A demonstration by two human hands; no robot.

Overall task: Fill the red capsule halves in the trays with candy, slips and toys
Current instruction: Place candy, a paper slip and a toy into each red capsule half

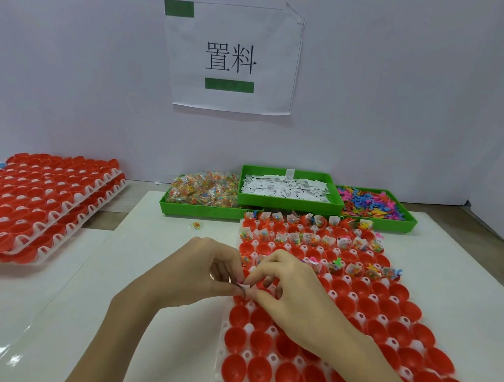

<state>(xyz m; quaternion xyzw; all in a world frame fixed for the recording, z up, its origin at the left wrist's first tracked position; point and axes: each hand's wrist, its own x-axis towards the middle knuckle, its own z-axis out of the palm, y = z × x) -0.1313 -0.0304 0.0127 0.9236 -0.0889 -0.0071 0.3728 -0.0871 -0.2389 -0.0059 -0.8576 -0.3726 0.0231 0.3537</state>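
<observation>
Both the left hand (202,268) and right hand (289,278) pinch one small slip (241,286), which should drop squarely into the nearest unfilled red capsule half (239,315).

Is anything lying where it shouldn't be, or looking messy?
Yes. One small candy packet lies alone on the white mat, in front of the green candy bin and left of the tray, in no capsule. Also, the paper sign on the wall hangs a bit crooked.
</observation>
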